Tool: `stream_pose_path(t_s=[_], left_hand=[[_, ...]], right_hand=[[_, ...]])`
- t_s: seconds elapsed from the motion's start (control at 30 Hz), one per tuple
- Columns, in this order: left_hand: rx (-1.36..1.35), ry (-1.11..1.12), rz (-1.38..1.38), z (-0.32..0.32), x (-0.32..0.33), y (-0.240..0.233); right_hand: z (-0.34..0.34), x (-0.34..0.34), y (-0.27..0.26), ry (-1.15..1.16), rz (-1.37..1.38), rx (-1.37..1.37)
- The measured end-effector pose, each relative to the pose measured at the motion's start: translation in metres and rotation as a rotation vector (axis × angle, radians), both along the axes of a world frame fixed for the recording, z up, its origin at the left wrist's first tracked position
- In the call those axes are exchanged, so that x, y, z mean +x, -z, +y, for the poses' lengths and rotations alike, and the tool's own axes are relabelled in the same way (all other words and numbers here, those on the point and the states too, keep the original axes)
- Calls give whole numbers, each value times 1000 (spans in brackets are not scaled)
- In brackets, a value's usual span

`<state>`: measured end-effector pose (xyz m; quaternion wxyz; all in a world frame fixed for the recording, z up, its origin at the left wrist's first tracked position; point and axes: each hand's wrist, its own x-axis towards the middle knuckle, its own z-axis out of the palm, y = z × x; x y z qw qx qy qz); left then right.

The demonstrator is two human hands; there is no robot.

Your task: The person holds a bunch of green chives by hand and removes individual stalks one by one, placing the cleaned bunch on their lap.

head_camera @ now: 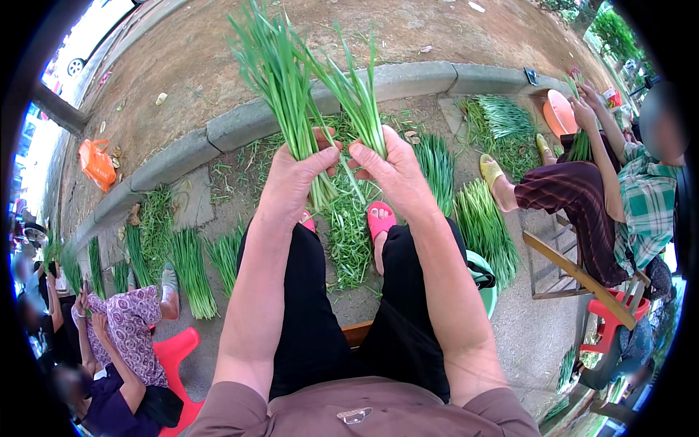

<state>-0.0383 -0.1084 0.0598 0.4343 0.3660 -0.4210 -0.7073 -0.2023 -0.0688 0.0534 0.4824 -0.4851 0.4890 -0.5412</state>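
My left hand grips a thick bunch of long green leaves, probably garlic chives, near its pale stem ends. A smaller bunch of the same leaves is pinched between the thumb and fingers of my right hand. Both bunches point away from me, their tips fanned out. A loose leaf hangs between my hands. Beneath them, a heap of trimmed leaf scraps covers the ground between my feet in pink sandals.
Piles of chives lie right of my knee, beside a green basin; another pile lies left. A stone curb arcs ahead. Seated people work at right and left, near a red plastic stool and an orange bag.
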Motion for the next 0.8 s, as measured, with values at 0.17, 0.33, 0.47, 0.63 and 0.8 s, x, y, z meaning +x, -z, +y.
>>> stream_pose_path(t_s=[0.17,0.33,0.47,0.63,0.8], left_hand=[[-48,54,22,2,-3,3],[-17,0,-12,1,-6,4],[67,-30,60,-3,3,7],[122,-20,163,-3,4,3],[111,-1,149,-2,2,-1]], right_hand=[[7,12,-23,-78,-107,125],[5,3,-14,-99,-178,135],[5,-2,-16,-73,-382,192],[4,-6,-18,18,-648,153],[2,-4,-14,27,-500,87]])
